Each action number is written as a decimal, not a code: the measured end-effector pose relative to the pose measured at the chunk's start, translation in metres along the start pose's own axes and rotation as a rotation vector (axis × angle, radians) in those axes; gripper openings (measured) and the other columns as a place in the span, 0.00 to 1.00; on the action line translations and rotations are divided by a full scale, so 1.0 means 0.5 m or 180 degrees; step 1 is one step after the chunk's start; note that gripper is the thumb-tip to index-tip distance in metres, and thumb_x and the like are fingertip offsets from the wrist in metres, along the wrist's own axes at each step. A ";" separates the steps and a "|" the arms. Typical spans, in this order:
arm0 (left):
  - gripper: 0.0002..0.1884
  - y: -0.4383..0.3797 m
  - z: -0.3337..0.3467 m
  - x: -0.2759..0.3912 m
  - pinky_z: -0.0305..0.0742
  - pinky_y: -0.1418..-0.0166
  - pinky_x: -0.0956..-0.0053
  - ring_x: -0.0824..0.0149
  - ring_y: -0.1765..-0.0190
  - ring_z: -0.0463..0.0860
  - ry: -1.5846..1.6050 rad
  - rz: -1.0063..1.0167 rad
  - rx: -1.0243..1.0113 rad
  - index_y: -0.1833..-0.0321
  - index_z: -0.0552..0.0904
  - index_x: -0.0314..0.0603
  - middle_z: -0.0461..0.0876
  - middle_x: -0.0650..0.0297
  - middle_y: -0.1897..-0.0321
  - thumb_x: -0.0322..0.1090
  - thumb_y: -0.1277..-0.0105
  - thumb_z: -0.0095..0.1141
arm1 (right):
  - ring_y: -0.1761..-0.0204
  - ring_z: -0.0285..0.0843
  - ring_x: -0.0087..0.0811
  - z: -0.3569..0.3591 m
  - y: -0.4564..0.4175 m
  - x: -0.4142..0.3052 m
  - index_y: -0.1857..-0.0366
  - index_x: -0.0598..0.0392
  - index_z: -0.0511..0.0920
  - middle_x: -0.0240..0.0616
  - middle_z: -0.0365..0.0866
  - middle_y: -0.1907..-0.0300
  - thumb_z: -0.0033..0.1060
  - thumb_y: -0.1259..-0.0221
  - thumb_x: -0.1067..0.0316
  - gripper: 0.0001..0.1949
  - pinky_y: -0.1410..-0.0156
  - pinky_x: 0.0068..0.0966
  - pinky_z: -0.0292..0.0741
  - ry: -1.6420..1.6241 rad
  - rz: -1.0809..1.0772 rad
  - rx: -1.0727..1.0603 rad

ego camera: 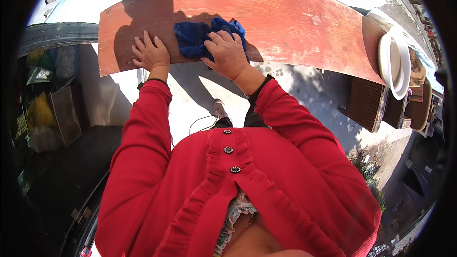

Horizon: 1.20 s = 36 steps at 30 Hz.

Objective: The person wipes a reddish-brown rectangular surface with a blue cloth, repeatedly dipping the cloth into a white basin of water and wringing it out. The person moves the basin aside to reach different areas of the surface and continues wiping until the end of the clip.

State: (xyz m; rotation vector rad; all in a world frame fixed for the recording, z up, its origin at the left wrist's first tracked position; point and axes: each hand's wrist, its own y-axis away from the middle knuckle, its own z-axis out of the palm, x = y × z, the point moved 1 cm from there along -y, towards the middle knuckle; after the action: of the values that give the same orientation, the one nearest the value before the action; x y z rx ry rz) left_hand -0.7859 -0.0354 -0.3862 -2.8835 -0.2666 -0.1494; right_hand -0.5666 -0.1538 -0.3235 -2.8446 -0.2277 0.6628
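A long reddish-brown wooden board (285, 25) lies across in front of me, its paint worn and scuffed in places. On its left part my left hand (152, 54) rests flat with the fingers spread, holding nothing. My right hand (228, 51) presses on a bunched dark blue cloth (192, 39) near the board's front edge. The fingers curl over the cloth and hide part of it. Some of the fabric spreads out to the left, between my two hands.
A white plastic basin (404, 75) stands at the board's right end. Below it are brown patterned furniture pieces (366, 100). Bags and a flat panel (66, 114) sit in shade at left. A thin cable (194, 123) lies on the sunlit ground by my shoe (220, 109).
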 end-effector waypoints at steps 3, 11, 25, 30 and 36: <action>0.26 -0.001 0.001 -0.002 0.49 0.29 0.35 0.50 0.23 0.55 0.0044 -0.0014 -0.0028 0.28 0.68 0.65 0.60 0.62 0.24 0.53 0.29 0.44 | 0.41 0.70 0.37 -0.047 0.074 0.072 0.56 0.48 0.80 0.33 0.77 0.47 0.73 0.53 0.56 0.19 0.41 0.49 0.64 0.0028 0.0039 0.0321; 0.25 -0.001 0.000 -0.006 0.48 0.29 0.34 0.50 0.23 0.55 0.0109 -0.0006 -0.0032 0.29 0.69 0.65 0.60 0.62 0.24 0.53 0.28 0.44 | 0.38 0.71 0.40 -0.237 0.329 0.327 0.44 0.44 0.79 0.35 0.74 0.38 0.72 0.49 0.54 0.25 0.35 0.44 0.66 0.1075 0.0959 0.0304; 0.25 0.005 -0.001 0.000 0.48 0.29 0.35 0.49 0.23 0.56 0.0131 0.0006 0.0037 0.29 0.70 0.65 0.60 0.62 0.24 0.50 0.28 0.44 | 0.47 0.73 0.46 -0.100 0.159 0.202 0.55 0.50 0.84 0.38 0.78 0.48 0.73 0.52 0.58 0.18 0.44 0.43 0.72 0.0636 0.1195 0.0886; 0.25 0.006 0.000 -0.001 0.51 0.29 0.35 0.49 0.24 0.56 0.0073 0.0017 0.0060 0.29 0.70 0.65 0.61 0.64 0.24 0.50 0.29 0.45 | 0.47 0.73 0.41 -0.023 0.039 0.045 0.58 0.49 0.83 0.36 0.77 0.49 0.74 0.57 0.64 0.18 0.46 0.41 0.69 -0.0143 0.0510 0.0489; 0.24 0.003 0.002 -0.006 0.52 0.30 0.34 0.51 0.24 0.59 0.0011 0.0085 0.0099 0.29 0.71 0.66 0.62 0.64 0.25 0.50 0.29 0.45 | 0.46 0.72 0.41 0.000 -0.018 0.033 0.57 0.44 0.82 0.35 0.75 0.47 0.69 0.52 0.63 0.15 0.46 0.42 0.70 -0.0260 -0.0484 0.0181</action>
State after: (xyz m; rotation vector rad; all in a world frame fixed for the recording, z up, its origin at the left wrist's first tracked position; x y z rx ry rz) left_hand -0.7884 -0.0370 -0.3877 -2.8545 -0.2274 -0.1443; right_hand -0.5528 -0.1420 -0.3283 -2.7157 -0.4263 0.7414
